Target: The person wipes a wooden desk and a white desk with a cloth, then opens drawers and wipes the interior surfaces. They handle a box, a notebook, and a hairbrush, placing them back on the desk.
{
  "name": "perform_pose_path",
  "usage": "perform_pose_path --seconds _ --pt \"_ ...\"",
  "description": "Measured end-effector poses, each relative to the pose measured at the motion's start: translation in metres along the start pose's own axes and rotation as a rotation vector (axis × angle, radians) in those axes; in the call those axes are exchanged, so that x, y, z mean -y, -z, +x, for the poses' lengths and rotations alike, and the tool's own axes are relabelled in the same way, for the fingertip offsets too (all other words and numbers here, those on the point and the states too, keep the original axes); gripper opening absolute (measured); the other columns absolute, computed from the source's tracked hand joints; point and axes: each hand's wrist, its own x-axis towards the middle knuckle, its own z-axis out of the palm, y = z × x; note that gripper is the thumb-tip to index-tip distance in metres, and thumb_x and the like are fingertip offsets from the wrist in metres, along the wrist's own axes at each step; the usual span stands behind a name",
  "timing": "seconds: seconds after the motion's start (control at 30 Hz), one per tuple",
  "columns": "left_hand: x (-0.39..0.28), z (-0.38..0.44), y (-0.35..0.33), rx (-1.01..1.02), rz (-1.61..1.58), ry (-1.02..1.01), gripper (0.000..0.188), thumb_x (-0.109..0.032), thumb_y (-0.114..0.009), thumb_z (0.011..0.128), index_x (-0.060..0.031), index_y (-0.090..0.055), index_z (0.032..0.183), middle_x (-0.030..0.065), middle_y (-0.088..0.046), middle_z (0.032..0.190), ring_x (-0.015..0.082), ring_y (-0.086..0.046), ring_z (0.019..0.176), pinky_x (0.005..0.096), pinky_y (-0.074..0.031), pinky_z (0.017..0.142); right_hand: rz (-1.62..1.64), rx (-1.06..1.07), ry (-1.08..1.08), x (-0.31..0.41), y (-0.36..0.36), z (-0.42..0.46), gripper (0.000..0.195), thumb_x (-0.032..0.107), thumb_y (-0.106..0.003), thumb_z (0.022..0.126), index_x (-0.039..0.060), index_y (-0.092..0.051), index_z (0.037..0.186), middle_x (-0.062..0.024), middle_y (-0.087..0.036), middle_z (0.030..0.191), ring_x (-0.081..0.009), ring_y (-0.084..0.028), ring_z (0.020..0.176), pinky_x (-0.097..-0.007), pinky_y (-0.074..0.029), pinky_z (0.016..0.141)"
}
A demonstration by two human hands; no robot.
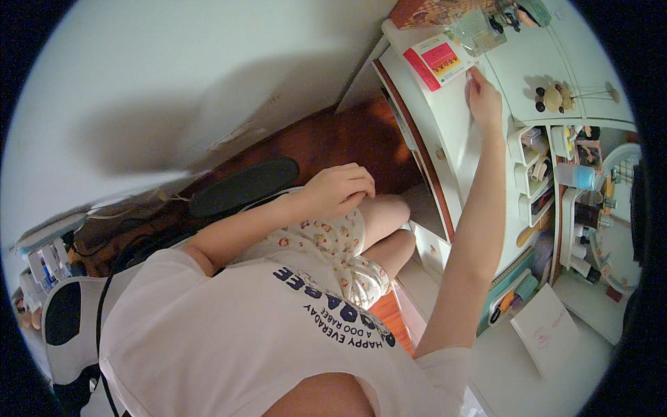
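Note:
My right hand (485,96) reaches over the white desk top (458,140). Its curled fingertips meet the near right corner of a red, pink and white medicine box (440,61), which bears writing. From this angle I cannot tell whether they grip the box or just touch it. Above the thigh by the patterned shorts (312,237) rests my left hand (338,187), fingers loosely curled together, with nothing visible in it. Its palm side is hidden.
Beyond the box stands a clear textured glass container (477,32). A panda figure (552,98) sits further right. White organizer trays (531,172) hold small items, and a blue-capped container (576,176) stands behind them. A teal spiral notebook (513,276) lies beside a white card (544,331).

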Motion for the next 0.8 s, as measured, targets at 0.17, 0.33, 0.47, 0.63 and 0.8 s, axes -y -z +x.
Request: perform_pose_path --seconds 0.17,0.33,0.47,0.63,0.8 --pt "0.014 -0.012 0.041 -0.062 0.254 -0.112 0.015 -0.001 -0.061 0.074 -0.0051 -0.062 0.088 0.0097 -0.063 0.095 0.0299 -0.060 0.091 0.0390 -0.051 0.080 0.062 -0.136 0.086 0.070 -0.003 -0.097 0.032 0.003 -0.048 0.088 0.0088 -0.062 0.116 -0.0185 -0.064 0.107 -0.0348 -0.065 0.094 -0.0425 -0.052 0.081" --pt "0.066 -0.004 0.078 -0.341 0.290 -0.008 0.012 0.002 -0.059 0.074 -0.0043 -0.062 0.084 0.0095 -0.064 0.091 0.0284 -0.062 0.086 0.0360 -0.051 0.078 0.121 -0.303 0.301 0.140 -0.033 -0.145 0.037 -0.007 -0.048 0.081 0.0004 -0.061 0.115 -0.0182 -0.060 0.122 -0.0312 -0.057 0.116 -0.0381 -0.047 0.096" --pt "0.115 -0.013 0.069 -0.533 0.190 0.200 0.007 0.002 -0.055 0.078 -0.0029 -0.060 0.080 0.0108 -0.062 0.085 0.0283 -0.061 0.077 0.0345 -0.048 0.069 -0.011 -0.221 0.396 0.131 -0.097 -0.088 0.037 -0.003 -0.051 0.082 -0.0014 -0.058 0.118 -0.0184 -0.057 0.125 -0.0299 -0.055 0.117 -0.0358 -0.047 0.097" --pt "0.110 -0.015 0.055 -0.371 0.257 0.110 0.003 -0.003 -0.056 0.078 -0.0046 -0.058 0.078 0.0101 -0.060 0.083 0.0297 -0.059 0.080 0.0385 -0.049 0.069 -0.156 -0.071 0.381 0.120 -0.153 -0.031 0.038 -0.004 -0.044 0.085 0.0001 -0.058 0.120 -0.0184 -0.054 0.130 -0.0300 -0.050 0.123 -0.0374 -0.044 0.101" --pt "0.116 -0.011 0.054 -0.217 0.353 0.106 0.001 -0.005 -0.056 0.079 -0.0052 -0.057 0.078 0.0080 -0.059 0.083 0.0290 -0.060 0.082 0.0391 -0.050 0.072 -0.152 -0.205 0.396 0.121 -0.184 -0.037 0.035 0.000 -0.051 0.083 -0.0021 -0.058 0.117 -0.0194 -0.055 0.129 -0.0312 -0.053 0.120 -0.0358 -0.046 0.099"
